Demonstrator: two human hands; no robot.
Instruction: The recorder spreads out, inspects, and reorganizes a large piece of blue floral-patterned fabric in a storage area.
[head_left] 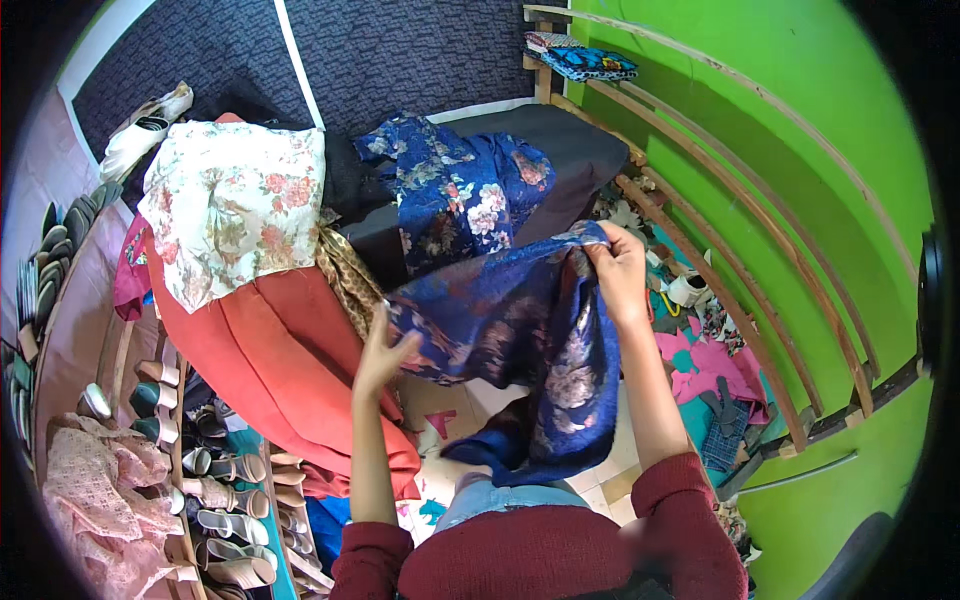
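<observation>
A dark blue floral cloth [500,310] with a slight sheen is stretched between my two hands. My right hand [622,272] pinches its upper right corner, and from there the cloth drops in folds toward my legs. At its left edge, my left hand [382,360] grips the cloth between thumb and fingers. Just beyond lies another blue floral piece [470,195] on a dark covered surface [590,155]. Left of that, a white floral cloth [240,200] is spread over a large orange-red cloth [290,340]. A brown patterned strip [348,280] hangs beside my left hand.
Shoes [235,525] fill wooden racks on the left, with pink lace cloth [105,490] draped nearby. Wooden rails [720,150] line the green wall at right, folded fabrics [590,64] on top. Pink scraps [715,375] and other offcuts lie below them.
</observation>
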